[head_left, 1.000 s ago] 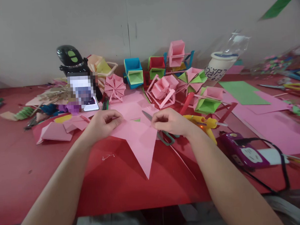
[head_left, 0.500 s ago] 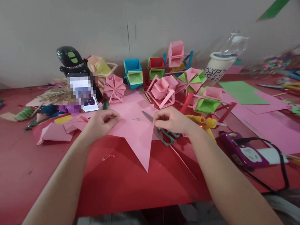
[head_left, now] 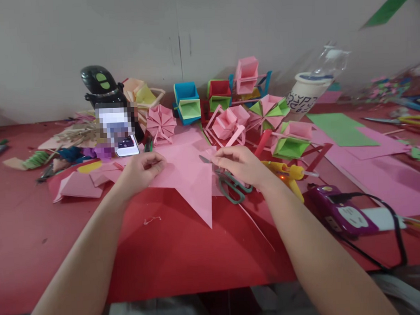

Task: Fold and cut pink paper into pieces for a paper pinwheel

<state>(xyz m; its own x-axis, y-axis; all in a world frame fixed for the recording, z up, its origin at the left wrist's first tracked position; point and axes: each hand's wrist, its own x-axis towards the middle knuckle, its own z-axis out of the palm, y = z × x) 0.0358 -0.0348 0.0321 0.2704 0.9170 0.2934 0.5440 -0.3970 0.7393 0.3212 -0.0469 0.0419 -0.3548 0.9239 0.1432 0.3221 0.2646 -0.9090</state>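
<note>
A sheet of pink paper [head_left: 193, 188] spans the gap between my hands, one pointed corner hanging toward the table's front. My left hand [head_left: 143, 173] is closed, thumb and fingers pinching the sheet's left end. At its upper right corner my right hand [head_left: 238, 165] is also closed, fingertips bent over the edge; the exact contact is hard to see. Under and beside the right hand lie green-handled scissors [head_left: 235, 188], their blade tip showing past the fingers. More pink paper [head_left: 184, 142] lies flat behind the sheet.
Folded paper models, including a blue box [head_left: 187, 97] and a pink fan wheel [head_left: 160, 122], line the back. A phone [head_left: 128, 145] leans at left. To the right are a yellow glue gun [head_left: 287, 171], a purple device with a black cable [head_left: 344, 212], and a white cup [head_left: 306, 93].
The sheet's hanging corner has risen slightly and shifted right. My right hand has opened its bend a little, and the sheet's right edge now stands closer to vertical.
</note>
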